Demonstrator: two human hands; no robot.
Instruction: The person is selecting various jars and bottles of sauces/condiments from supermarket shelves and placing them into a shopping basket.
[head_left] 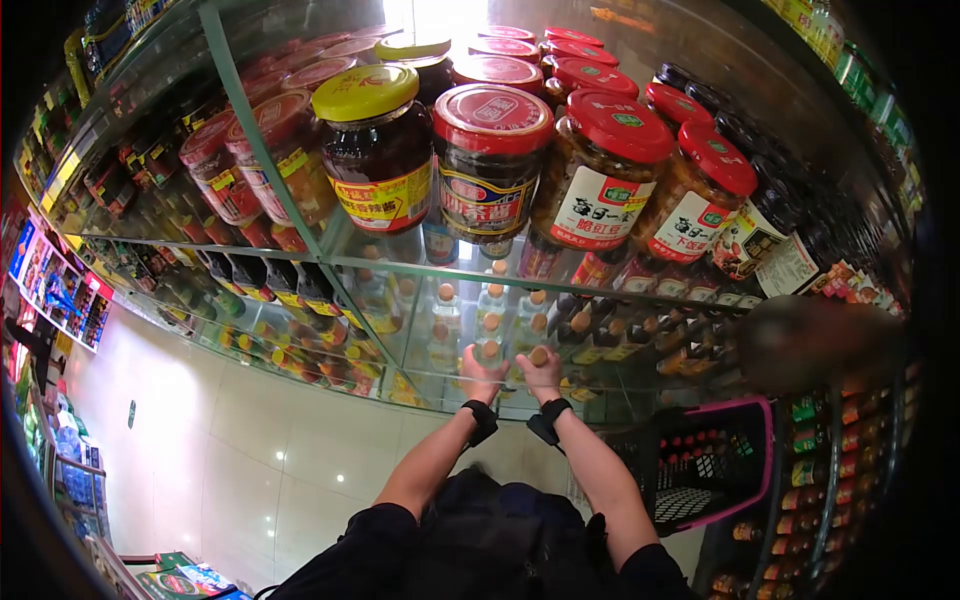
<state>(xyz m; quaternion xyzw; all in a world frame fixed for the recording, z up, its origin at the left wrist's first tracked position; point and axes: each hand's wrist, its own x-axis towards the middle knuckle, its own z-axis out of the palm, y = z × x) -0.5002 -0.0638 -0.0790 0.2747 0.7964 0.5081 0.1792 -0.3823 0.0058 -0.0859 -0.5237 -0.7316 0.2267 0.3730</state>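
Observation:
At the lower glass shelf, my left hand (482,376) is closed round a bottle with a tan cap (490,350). Close beside it on the right, my right hand (541,374) is wrapped round another bottle with a tan cap (539,356). Both bottles are seen from above, and their bodies are mostly hidden by my fingers. Behind them stand rows of clear bottles with the same tan caps (446,292). Each wrist wears a black band.
Above my hands, a glass shelf (480,268) holds jars with red lids (493,118) and a yellow-lidded jar (377,150). A black basket with a pink rim (768,450) is at my right. Pale floor tiles (240,450) show at lower left.

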